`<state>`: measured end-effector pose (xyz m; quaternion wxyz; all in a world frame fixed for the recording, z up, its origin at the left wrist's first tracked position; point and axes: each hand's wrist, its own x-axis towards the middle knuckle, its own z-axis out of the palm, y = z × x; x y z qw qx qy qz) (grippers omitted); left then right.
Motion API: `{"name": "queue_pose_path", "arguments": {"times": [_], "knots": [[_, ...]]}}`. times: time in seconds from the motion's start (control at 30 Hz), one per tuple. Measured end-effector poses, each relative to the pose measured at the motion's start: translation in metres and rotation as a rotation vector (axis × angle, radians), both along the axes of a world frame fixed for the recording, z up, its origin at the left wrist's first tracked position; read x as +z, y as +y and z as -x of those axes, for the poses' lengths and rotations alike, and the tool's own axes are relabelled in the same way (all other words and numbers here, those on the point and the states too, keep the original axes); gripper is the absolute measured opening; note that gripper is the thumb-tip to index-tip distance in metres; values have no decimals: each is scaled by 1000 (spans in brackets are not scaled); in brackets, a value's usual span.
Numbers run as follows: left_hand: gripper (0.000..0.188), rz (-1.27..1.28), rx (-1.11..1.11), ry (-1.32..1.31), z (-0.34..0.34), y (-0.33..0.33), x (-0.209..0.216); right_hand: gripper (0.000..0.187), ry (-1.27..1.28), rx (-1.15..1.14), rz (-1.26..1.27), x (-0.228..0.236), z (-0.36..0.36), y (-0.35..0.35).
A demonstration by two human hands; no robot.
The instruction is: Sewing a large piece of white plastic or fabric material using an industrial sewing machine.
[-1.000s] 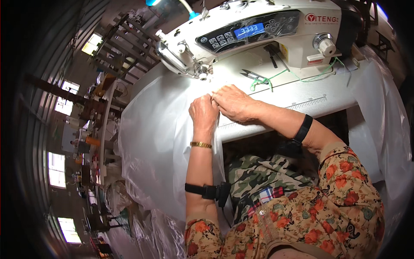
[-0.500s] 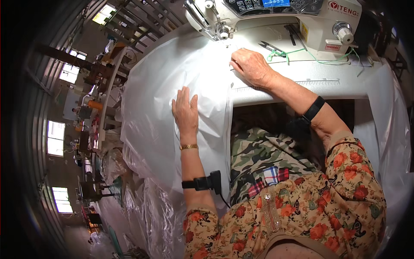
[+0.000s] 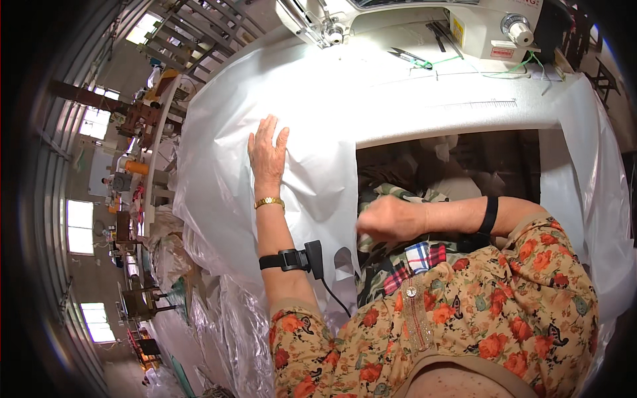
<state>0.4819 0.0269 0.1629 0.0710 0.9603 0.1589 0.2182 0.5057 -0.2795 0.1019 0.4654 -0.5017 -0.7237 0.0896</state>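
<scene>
A thin white sheet (image 3: 219, 152), smooth and slightly shiny, covers the left side of the sewing table and hangs over its front edge. My left hand (image 3: 267, 158) lies on it with fingers stretched out, and small creases run beside the palm. Over my lap, at the sheet's right edge, my right hand (image 3: 391, 219) is closed like a fist and a little blurred. Its fingertips meet that edge, but what they hold, if anything, is hidden. Beyond both hands stands a white sewing machine (image 3: 488, 36), its needle area (image 3: 334, 34) brightly lit above the sheet.
Thread snips (image 3: 411, 58) and green thread (image 3: 494, 71) lie on the machine bed. A printed ruler scale (image 3: 491, 103) runs along the table's front. Clear plastic sheeting (image 3: 245, 325) hangs at lower left. Other work tables and machines stand farther left.
My right hand has come back from beside the needle to above my lap, closing into a fist. My left hand stays flat on the sheet. The view has shifted slightly.
</scene>
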Motion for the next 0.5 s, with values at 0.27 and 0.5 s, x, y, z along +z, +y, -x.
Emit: {"name": "queue_pose_path", "arguments": {"times": [0.27, 0.5], "knots": [[57, 10, -5, -5, -4, 1, -2, 26, 62, -176, 79, -5, 14, 7], [57, 4, 0, -25, -6, 0, -2, 25, -294, -167, 367, -10, 14, 12]]}}
